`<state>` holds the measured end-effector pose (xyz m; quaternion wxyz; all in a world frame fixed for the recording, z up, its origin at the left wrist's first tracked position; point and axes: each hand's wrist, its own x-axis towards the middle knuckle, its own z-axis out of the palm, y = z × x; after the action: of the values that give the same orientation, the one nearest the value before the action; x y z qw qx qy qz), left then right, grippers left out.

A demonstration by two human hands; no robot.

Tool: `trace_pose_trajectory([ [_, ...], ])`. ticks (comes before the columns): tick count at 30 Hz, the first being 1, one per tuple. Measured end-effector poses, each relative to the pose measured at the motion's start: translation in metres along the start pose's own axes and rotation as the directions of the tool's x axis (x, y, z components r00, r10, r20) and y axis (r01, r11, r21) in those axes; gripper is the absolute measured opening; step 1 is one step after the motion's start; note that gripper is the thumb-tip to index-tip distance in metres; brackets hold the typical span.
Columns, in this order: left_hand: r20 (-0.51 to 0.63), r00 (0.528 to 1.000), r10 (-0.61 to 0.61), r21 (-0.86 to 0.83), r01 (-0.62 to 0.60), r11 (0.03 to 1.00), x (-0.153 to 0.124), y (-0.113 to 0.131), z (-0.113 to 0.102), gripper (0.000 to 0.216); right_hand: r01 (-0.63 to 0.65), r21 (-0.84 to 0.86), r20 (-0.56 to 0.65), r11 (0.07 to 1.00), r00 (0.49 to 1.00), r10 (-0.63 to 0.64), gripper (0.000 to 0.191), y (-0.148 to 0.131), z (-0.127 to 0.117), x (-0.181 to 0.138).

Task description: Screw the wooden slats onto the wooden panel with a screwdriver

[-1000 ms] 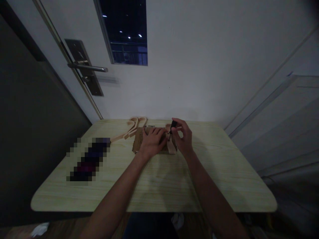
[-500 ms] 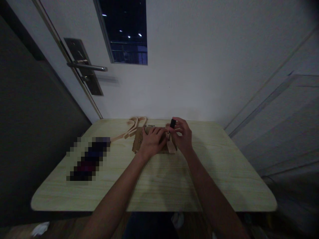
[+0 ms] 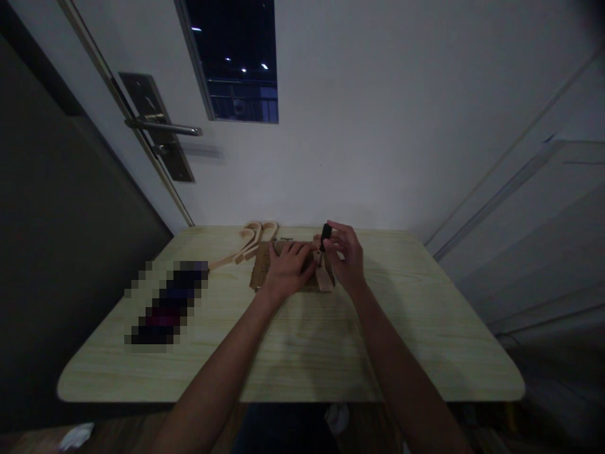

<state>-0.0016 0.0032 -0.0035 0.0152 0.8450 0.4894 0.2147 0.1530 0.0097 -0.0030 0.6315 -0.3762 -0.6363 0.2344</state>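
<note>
My left hand [image 3: 290, 268] lies flat on a brown cardboard piece [image 3: 259, 272], fingers spread. Its fingertips reach a pale wooden piece [image 3: 324, 277] at the cardboard's right side. Pinched upright in the fingers of my right hand [image 3: 348, 255] is what looks like a small screwdriver [image 3: 326, 232] with a short black handle. Its lower end points down at the wooden piece; the tip is too small and dark to make out. My left palm hides much of the cardboard.
Curved wooden pieces [image 3: 253, 243] lie left of the cardboard. A small dark item [image 3: 286, 239] sits behind it. A blurred-out dark object [image 3: 165, 302] is on the table [image 3: 425, 340] at left. Behind stands a white door [image 3: 378, 113] with a metal handle [image 3: 165, 128].
The black handle is tilted a little differently and sits slightly lower in my right fingers. My left hand stays in place on the cardboard.
</note>
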Motion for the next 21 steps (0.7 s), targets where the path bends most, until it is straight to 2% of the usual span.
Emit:
trace_pose_trajectory([
  [6,0.013,1.0,-0.011,0.008,0.011,1.0,0.0,0.0,-0.001,0.032,0.033,-0.1,-0.125,0.994,0.991,-0.045,0.035,-0.001,0.001,0.002],
  [8,0.011,1.0,-0.009,0.004,0.009,1.0,0.0,0.0,0.0,0.032,0.051,-0.146,-0.133,0.988,0.989,-0.071,0.035,-0.001,0.001,0.002],
  [15,0.023,1.0,-0.02,0.003,0.02,1.0,0.0,0.001,-0.002,0.033,0.137,-0.199,-0.027,0.97,0.989,-0.145,0.027,-0.005,-0.003,0.001],
  [21,0.019,1.0,-0.025,-0.008,0.025,1.0,0.001,0.002,-0.003,0.032,0.142,-0.091,0.07,0.986,0.988,-0.136,0.034,-0.01,-0.003,-0.001],
])
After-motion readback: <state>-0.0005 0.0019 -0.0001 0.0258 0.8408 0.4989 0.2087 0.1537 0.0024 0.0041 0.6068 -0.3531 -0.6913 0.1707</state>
